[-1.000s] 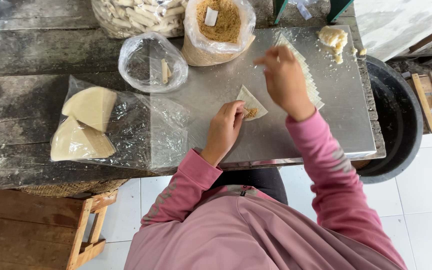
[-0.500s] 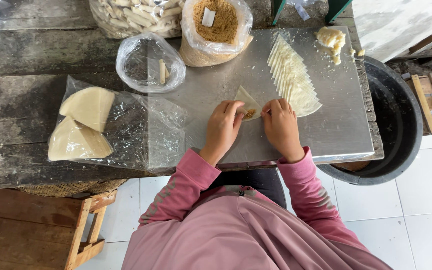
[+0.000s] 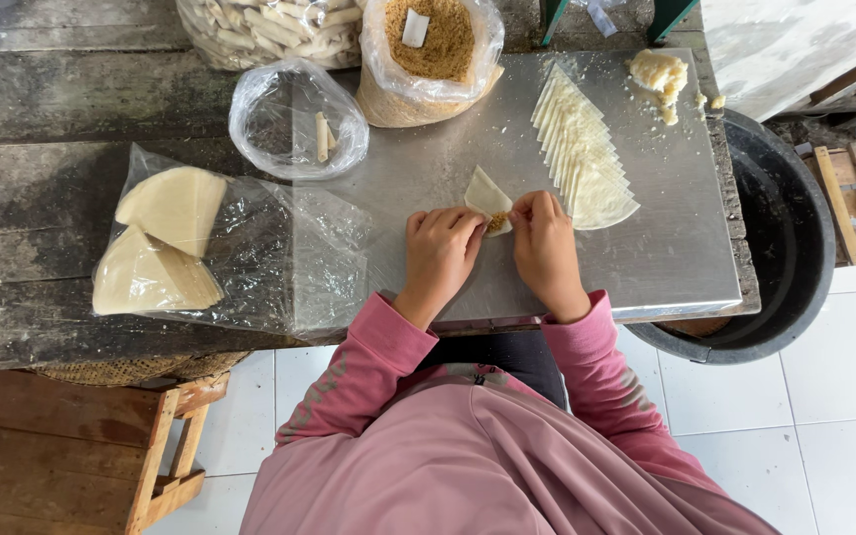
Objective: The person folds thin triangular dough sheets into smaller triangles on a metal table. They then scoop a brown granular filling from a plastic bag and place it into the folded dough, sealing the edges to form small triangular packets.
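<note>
Working at the grey metal tray, both hands pinched one pale triangular pastry wrapper holding brown filling. The left hand and right hand had their fingertips closed together on its near edge. A fanned stack of pale wrappers lay just beside the right hand.

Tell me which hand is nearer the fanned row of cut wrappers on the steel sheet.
The right hand. It sits just left of the fanned wrappers, close to their lower end, pinching the small wrapper piece. The left hand is farther left, beyond that piece.
</note>
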